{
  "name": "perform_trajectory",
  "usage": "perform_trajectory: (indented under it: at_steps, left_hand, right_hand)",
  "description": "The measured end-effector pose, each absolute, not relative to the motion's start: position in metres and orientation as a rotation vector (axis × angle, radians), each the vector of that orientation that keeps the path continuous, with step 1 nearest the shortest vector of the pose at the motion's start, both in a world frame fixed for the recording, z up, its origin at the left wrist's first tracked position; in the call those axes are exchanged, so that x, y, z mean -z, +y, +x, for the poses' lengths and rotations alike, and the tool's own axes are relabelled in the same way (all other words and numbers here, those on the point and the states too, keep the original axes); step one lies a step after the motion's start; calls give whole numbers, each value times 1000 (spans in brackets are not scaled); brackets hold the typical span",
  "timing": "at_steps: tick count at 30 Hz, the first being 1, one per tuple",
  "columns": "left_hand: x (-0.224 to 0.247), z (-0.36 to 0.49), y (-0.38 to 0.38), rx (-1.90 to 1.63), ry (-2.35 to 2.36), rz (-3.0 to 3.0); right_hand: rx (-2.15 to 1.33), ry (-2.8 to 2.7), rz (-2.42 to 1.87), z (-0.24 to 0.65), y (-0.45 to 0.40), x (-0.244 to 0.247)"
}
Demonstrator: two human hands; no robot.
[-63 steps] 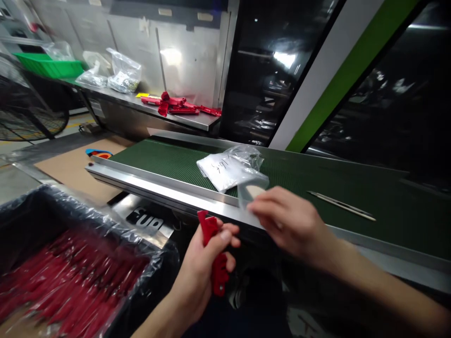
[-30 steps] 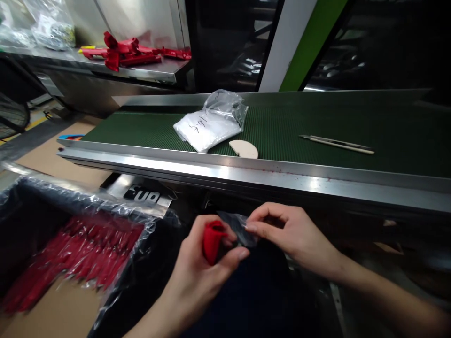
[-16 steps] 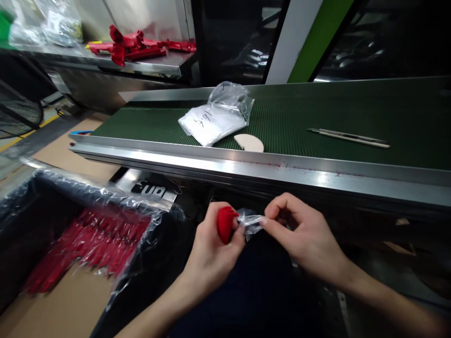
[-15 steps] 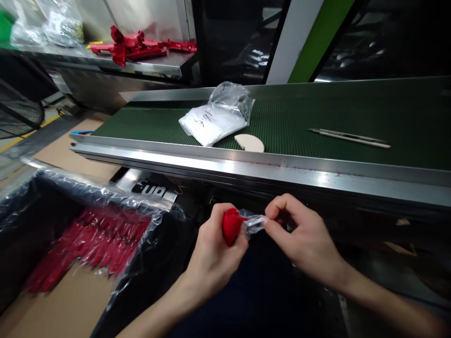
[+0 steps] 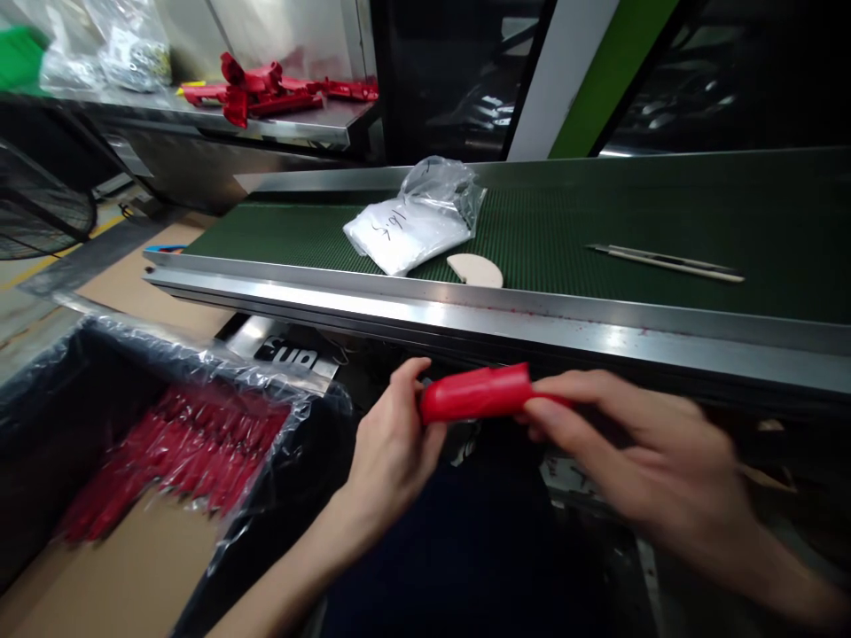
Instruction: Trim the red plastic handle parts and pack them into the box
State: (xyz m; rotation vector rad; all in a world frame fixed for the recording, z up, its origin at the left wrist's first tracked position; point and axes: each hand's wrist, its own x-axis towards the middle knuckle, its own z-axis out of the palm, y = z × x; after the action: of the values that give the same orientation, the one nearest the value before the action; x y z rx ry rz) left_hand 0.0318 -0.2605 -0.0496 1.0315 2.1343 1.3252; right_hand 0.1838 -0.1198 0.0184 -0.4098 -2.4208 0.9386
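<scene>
A smooth, rounded red plastic part (image 5: 475, 392) is held crosswise in front of the conveyor's near rail. My left hand (image 5: 392, 434) is closed around its left end, thumb below and fingers above. At the other end, my right hand (image 5: 618, 434) pinches a narrow red tip between thumb and forefinger; this hand is blurred by motion. A scrap of clear plastic film (image 5: 465, 441) shows just below the part, near my left hand. Whether the film is attached to the part I cannot tell.
A green conveyor belt (image 5: 551, 221) carries a white plastic bag (image 5: 405, 232), a pale half-round piece (image 5: 477, 270) and a slim cutter knife (image 5: 668, 262). At left stands a film-lined box (image 5: 259, 523) of bagged red parts. More red parts (image 5: 266, 93) lie on a metal table behind.
The red part has turned from end-on to lying sideways, showing its length. My right hand has moved from the clear film to the part's right end and shifted rightward.
</scene>
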Motion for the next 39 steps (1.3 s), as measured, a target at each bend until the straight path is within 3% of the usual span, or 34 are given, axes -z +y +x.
perform_trajectory:
  at_steps: [4,9,18,30,34,39]
  left_hand:
    - [57,14,-262,-1411,2030,793]
    - [52,16,-263,-1446,1909,668]
    - [49,27,-265,-1562,1880,727]
    - [71,67,-281,-1707,1980,743]
    - [67,59,-286,-1698,2002,883]
    - [51,39,-299,-1677,2074,975]
  right_hand:
    - [-577,-2416,-304,210,-118,-15]
    - [-418,-2540,14,219,-124,5]
    - [-420,-2783,333,200,-116,13]
    - [-541,-2256,-259,186,-163,40]
    - [-693,-2410,2,182,-149,41]
    - [-577,-2769,191,177,-124,38]
